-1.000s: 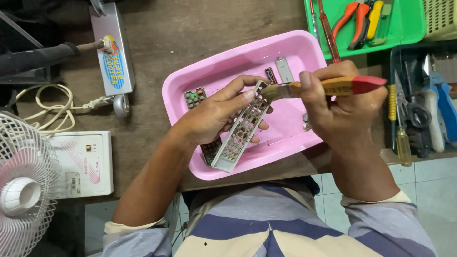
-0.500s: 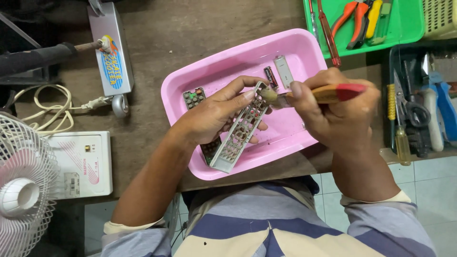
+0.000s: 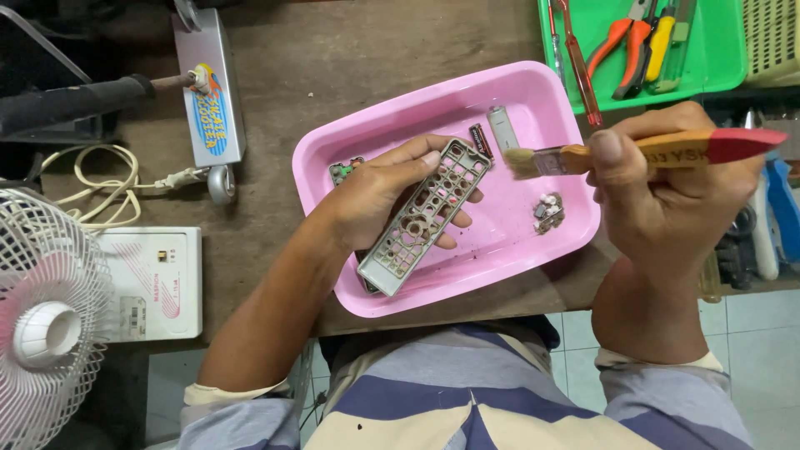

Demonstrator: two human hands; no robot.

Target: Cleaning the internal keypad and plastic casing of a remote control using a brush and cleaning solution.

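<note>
While the pink tray (image 3: 508, 275) sits on the brown wooden surface (image 3: 275, 208) and serves as the reference for everything noted, items are logged from left to right. Far to the left of the tray stands a white fan (image 3: 42, 325), with a white boxed device (image 3: 154, 283) between the fan and the tray and a coiled cream cable (image 3: 92, 179) behind that box. Up and to the left of the tray lies a small silver toy scooter (image 3: 208, 87).

Over the tray's left half, the left hand (image 3: 375, 196) grasps a grey remote-control front cover (image 3: 425, 217), a perforated panel with its button holes empty; the fingers (image 3: 412, 162) are curled round its long edges and hold it tilted above the tray floor, not resting on it. In the tray, at the far edge, lie a small dark cell and a pale cylindrical battery (image 3: 502, 127); a heap of small loose parts (image 3: 548, 211) lies right of centre.

Over the tray's right edge, the right hand (image 3: 667, 192) is clenched on the wooden handle of a paintbrush (image 3: 633, 152), bristles just beside the cover's upper end, apart from it. Behind and to the right of the tray, a green tray (image 3: 717, 75) carries pliers and screwdrivers.

Assessment: the step in hand appears to be brushing dust from the cover. The next stroke calls for bringing the bristles back onto the panel, keeping the cover steady above the tray.
</note>
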